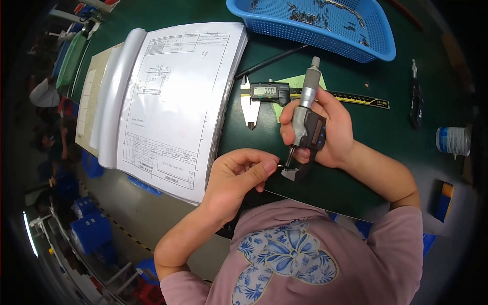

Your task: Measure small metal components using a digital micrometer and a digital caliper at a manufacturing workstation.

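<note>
My right hand is wrapped round a digital micrometer, its grey thimble pointing up and away and its C-shaped frame toward me. With thumb and forefinger, my left hand pinches a small dark metal pin, whose end reaches into the gap between the micrometer's measuring faces. Whether both faces touch the pin is too small to tell. Just beyond the hands lies a digital caliper with its jaws together, partly over a yellow-green paper note.
An open binder of drawings lies left of my hands. At the back, a blue plastic basket holds many small metal pins. A black pen-like tool, a white spool-like container and a blue-orange box are on the right. The table's edge runs close to my body.
</note>
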`<action>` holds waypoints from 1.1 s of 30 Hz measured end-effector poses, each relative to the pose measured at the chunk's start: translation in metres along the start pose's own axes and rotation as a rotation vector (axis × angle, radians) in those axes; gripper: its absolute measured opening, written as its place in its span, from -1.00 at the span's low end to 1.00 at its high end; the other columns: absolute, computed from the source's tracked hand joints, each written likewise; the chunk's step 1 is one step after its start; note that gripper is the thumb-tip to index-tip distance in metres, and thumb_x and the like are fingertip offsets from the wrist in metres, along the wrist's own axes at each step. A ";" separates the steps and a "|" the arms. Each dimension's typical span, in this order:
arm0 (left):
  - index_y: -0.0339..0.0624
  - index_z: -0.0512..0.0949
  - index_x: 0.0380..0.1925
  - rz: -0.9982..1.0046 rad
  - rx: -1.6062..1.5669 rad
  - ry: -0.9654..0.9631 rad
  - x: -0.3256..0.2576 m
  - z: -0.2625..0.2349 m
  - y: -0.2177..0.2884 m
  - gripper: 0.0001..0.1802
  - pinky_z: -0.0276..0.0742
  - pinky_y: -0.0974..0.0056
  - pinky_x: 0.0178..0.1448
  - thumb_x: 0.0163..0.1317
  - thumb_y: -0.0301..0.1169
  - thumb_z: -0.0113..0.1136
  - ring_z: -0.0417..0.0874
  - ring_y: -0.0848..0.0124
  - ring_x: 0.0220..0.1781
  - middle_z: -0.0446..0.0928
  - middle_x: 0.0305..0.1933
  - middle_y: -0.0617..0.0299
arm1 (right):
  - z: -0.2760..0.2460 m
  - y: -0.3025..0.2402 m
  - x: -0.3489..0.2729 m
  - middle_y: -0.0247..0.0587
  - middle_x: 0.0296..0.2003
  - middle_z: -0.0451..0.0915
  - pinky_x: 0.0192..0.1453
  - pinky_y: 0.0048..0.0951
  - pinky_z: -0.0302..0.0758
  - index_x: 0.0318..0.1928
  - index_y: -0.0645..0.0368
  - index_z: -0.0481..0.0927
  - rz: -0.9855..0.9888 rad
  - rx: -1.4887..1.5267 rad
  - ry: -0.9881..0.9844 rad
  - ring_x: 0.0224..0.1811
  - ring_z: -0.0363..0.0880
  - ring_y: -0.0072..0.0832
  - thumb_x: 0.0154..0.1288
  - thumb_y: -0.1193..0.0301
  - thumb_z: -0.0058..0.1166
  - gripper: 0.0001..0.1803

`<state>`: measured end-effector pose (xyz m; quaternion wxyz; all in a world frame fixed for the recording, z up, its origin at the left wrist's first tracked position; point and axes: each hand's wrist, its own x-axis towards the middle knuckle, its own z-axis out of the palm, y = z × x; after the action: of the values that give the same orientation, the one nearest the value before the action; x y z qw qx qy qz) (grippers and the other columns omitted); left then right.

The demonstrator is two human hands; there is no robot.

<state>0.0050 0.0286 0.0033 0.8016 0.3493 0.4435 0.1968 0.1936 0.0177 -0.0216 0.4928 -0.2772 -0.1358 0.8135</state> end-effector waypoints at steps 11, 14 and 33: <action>-0.32 0.47 -0.41 0.095 0.177 -0.066 0.001 0.003 -0.005 -0.90 0.16 0.64 -0.50 0.01 -0.63 0.09 0.28 0.77 -0.55 0.40 -0.54 0.41 | 0.004 0.003 -0.003 -0.03 -0.56 0.48 -0.69 -0.54 0.29 -0.31 0.29 0.42 0.016 -0.063 0.049 -0.74 0.33 -0.42 0.20 -0.08 -0.69 -0.29; -0.33 0.47 -0.44 0.117 0.174 -0.037 0.001 0.007 -0.004 -0.91 0.12 0.65 -0.53 -0.01 -0.64 0.09 0.25 0.78 -0.58 0.36 -0.57 0.43 | 0.005 0.002 -0.004 -0.03 -0.55 0.48 -0.69 -0.55 0.29 -0.31 0.28 0.42 0.010 -0.067 0.054 -0.73 0.34 -0.44 0.19 -0.08 -0.68 -0.29; -0.30 0.43 -0.38 0.069 0.162 -0.030 -0.002 -0.006 -0.011 -0.86 0.21 0.62 -0.46 0.07 -0.48 0.10 0.32 0.72 -0.51 0.44 -0.49 0.34 | 0.006 0.005 -0.003 -0.14 -0.56 0.50 -0.68 -0.63 0.31 -0.36 0.22 0.44 -0.029 -0.170 0.045 -0.71 0.37 -0.56 0.19 -0.14 -0.56 -0.32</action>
<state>-0.0011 0.0225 -0.0056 0.7700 0.4309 0.4336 0.1826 0.1876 0.0127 -0.0187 0.4822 -0.3345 -0.1973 0.7853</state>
